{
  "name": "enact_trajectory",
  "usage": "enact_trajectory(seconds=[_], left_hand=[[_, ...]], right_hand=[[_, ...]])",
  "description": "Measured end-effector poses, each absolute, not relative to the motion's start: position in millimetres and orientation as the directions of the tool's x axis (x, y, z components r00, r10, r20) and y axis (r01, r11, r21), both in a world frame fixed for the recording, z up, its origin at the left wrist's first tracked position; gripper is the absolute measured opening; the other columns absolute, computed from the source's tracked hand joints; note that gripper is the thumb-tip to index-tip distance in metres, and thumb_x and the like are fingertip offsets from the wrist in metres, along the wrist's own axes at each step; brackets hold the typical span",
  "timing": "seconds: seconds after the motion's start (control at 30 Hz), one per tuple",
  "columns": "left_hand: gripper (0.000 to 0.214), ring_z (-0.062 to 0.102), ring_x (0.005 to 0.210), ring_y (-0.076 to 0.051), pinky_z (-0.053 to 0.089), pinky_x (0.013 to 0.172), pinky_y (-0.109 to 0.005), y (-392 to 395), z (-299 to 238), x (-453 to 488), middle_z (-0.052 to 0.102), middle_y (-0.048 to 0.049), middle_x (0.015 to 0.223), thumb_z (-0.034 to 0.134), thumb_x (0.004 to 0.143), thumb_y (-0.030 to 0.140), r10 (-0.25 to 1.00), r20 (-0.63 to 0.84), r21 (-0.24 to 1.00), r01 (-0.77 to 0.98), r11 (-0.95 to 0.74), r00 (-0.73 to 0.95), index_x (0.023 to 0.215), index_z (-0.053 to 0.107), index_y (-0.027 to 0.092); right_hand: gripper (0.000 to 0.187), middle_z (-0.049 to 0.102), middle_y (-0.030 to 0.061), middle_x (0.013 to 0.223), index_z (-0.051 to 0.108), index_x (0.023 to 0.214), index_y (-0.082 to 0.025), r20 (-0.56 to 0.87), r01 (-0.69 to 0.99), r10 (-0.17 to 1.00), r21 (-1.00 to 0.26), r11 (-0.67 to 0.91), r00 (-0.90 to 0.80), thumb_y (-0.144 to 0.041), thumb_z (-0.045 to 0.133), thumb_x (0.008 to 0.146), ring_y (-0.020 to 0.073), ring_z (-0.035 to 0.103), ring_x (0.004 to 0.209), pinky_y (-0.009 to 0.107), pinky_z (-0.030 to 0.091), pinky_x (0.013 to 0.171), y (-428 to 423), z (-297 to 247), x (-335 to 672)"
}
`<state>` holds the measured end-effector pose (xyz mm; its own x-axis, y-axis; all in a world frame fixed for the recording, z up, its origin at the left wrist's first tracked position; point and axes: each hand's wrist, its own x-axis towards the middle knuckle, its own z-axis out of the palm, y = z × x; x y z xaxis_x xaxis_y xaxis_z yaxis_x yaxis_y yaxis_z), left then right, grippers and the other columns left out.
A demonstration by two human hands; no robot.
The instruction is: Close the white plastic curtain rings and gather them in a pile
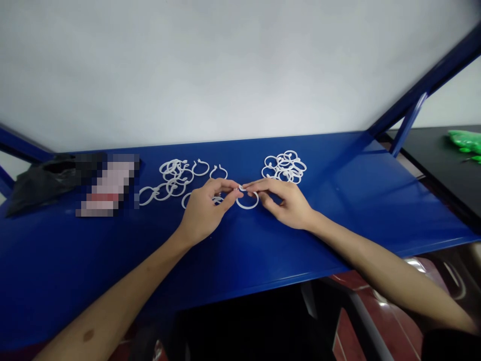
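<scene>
Between both hands is a white plastic ring, its loop hanging toward me and its small clasp end at the fingertips. My left hand pinches the clasp from the left with thumb and forefinger. From the other side, my right hand grips the same ring near its top. Whether the clasp is joined cannot be made out under the fingers. Beyond my left hand lie several loose white rings, some with visible gaps, such as the open ring. A tighter pile of white rings lies past my right hand.
The blue metal shelf carries everything, with a pale wall behind. At left are a black plastic bag and a blurred-out pinkish object. A blue brace stands at right, beside a black surface with a green item.
</scene>
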<state>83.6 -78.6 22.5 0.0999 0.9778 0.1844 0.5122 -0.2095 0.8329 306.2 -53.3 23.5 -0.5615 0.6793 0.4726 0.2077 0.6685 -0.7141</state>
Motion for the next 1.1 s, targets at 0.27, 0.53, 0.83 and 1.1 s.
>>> enact_trajectory(seconds=[0.27,0.53,0.83,1.1], left_hand=[[0.032,0.069,0.074,-0.015,0.052,0.057,-0.023,-79,20,86,0.077,-0.0041,0.092,0.079,0.079,0.047,0.987,0.161,0.952,0.267,-0.15,-0.02,0.101,0.074,0.023],[0.004,0.069,0.075,-0.013,0.055,0.066,-0.024,-86,11,89,0.075,0.0005,0.082,0.078,0.081,0.028,0.955,0.293,0.93,0.242,-0.275,-0.041,0.08,0.076,0.024],[0.019,0.067,0.086,-0.016,0.056,0.079,-0.031,-82,23,87,0.076,-0.001,0.099,0.067,0.092,0.032,0.828,0.504,0.622,0.562,-0.545,0.244,0.109,0.072,0.027],[0.035,0.057,0.112,-0.032,0.044,0.098,-0.053,-57,9,54,0.071,-0.0076,0.114,0.052,0.086,0.023,0.858,0.291,0.233,0.838,-0.493,0.424,0.117,0.069,0.023]], right_hand=[[0.016,0.077,0.0039,0.101,0.067,0.112,-0.02,0.473,0.231,0.743,-0.748,0.623,-0.473,-0.027,0.065,0.097,0.0145,0.074,0.086,0.027,0.06,0.078,-59,13,299],[0.012,0.074,0.007,0.101,0.066,0.106,-0.018,0.603,0.148,0.59,-0.621,0.77,-0.537,-0.015,0.056,0.1,0.0162,0.07,0.095,0.031,0.059,0.083,-70,11,297],[0.015,0.07,0.0063,0.105,0.066,0.107,-0.021,0.616,0.33,0.575,-0.474,0.816,-0.538,-0.017,0.053,0.102,0.0179,0.067,0.099,0.035,0.057,0.085,-45,25,311],[0.008,0.069,0.0057,0.092,0.068,0.092,-0.021,0.53,0.672,0.76,-0.409,0.617,-0.376,-0.022,0.061,0.094,0.0214,0.06,0.085,0.039,0.051,0.078,-2,22,359]])
